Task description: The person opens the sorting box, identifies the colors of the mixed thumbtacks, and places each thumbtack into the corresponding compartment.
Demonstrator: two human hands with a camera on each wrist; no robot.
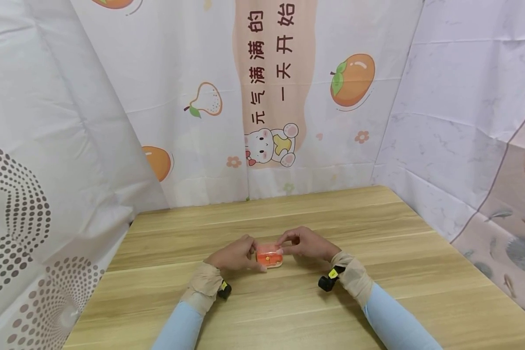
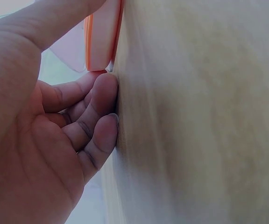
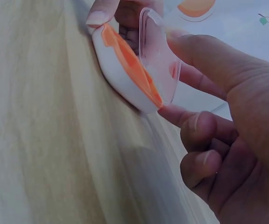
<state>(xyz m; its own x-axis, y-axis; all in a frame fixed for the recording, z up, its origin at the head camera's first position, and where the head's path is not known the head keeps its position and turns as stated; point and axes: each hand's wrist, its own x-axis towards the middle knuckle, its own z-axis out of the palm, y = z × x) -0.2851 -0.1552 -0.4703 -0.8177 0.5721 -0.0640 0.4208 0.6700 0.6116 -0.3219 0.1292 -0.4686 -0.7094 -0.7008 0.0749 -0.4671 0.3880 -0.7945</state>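
A small pill-box-like case (image 1: 269, 260) with a white body and orange inside sits on the table in front of me. Its clear lid (image 3: 155, 60) is raised on one side, as the right wrist view shows. My left hand (image 1: 235, 255) grips the case's left end between thumb and fingers; in the left wrist view its curled fingertips rest on the tabletop beside the case (image 2: 102, 37). From the other side my right hand (image 1: 308, 244) holds the raised lid, thumb against its face and a fingertip at the case's lower corner. What lies inside the case is too small to make out.
The wood-grain table (image 1: 192, 311) stretches around both hands. Behind it hangs a white curtain (image 1: 192, 141) printed with fruit and characters, with more patterned cloth (image 1: 455, 126) to the right and left. Small black cameras (image 1: 328, 282) are strapped to both wrists.
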